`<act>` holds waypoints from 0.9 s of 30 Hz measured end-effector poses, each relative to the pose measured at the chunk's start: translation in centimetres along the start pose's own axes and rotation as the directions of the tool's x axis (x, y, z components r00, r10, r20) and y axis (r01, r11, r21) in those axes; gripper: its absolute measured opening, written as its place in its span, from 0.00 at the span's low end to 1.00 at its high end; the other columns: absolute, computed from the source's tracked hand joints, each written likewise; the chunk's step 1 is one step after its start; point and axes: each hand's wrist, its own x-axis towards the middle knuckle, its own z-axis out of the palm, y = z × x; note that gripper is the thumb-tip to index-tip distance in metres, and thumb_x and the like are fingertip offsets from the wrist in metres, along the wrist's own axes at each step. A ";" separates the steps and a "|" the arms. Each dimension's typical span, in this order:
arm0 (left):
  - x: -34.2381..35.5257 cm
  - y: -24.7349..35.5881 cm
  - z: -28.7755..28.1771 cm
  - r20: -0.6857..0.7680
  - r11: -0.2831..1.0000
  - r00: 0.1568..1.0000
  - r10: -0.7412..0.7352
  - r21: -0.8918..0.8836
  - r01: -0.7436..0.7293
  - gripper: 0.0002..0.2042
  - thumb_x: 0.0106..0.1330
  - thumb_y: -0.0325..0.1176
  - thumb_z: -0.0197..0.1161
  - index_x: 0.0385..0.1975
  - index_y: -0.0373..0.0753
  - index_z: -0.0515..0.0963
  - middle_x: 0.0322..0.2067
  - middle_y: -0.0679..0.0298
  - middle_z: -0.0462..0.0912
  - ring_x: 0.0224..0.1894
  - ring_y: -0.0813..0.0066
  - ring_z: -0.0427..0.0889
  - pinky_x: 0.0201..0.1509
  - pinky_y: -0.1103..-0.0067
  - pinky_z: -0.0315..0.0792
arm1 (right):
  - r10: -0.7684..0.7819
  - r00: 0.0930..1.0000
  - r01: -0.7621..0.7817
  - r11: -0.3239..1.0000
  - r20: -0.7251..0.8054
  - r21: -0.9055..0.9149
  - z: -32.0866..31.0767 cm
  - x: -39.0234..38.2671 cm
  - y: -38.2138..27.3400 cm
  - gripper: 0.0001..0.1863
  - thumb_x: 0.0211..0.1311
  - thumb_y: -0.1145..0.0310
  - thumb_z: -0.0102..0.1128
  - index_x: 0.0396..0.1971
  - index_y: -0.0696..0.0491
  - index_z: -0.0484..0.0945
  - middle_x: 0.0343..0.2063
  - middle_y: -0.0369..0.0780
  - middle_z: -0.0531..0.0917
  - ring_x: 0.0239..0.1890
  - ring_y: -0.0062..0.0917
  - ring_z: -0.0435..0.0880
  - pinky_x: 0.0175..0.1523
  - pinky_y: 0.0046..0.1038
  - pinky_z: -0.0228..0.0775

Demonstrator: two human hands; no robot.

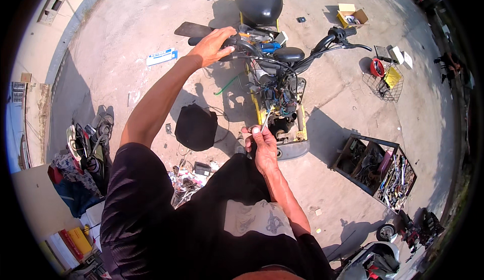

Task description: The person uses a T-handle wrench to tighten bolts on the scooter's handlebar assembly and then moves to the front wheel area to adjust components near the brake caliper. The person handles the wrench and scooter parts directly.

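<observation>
A partly dismantled yellow-and-black scooter (301,123) stands in front of me, its wiring (275,98) exposed below the handlebar (330,45). My left hand (214,47) is closed over the handlebar's left end, fingertips curled around it. My right hand (261,148) grips a thin metal tool (265,121), apparently a screwdriver, low at the scooter's front, just left of a dark opening (280,126). The black seat (258,2) is at the far end. A round black object (195,126) lies on the ground left of my right hand.
A tool crate (378,137) sits right, parked vehicles (370,260) lower right. Farther back are a wire basket (380,91) and cardboard box (360,17). A blue-and-white package (161,58) lies left, beside piled bags (80,184) and a wall (33,48). Loose parts (189,181) lie near me.
</observation>
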 end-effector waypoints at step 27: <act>0.1 -3.5 -1.5 -0.008 0.952 0.962 0.274 -0.137 -0.272 0.30 0.60 0.29 0.75 0.62 0.35 0.72 0.64 0.53 0.78 0.63 0.51 0.79 0.65 0.65 0.76 | -0.210 0.960 0.198 0.977 -0.186 -0.077 14.2 16.6 -3.7 0.10 0.77 0.61 0.59 0.43 0.52 0.79 0.22 0.32 0.81 0.22 0.14 0.73 0.28 0.18 0.64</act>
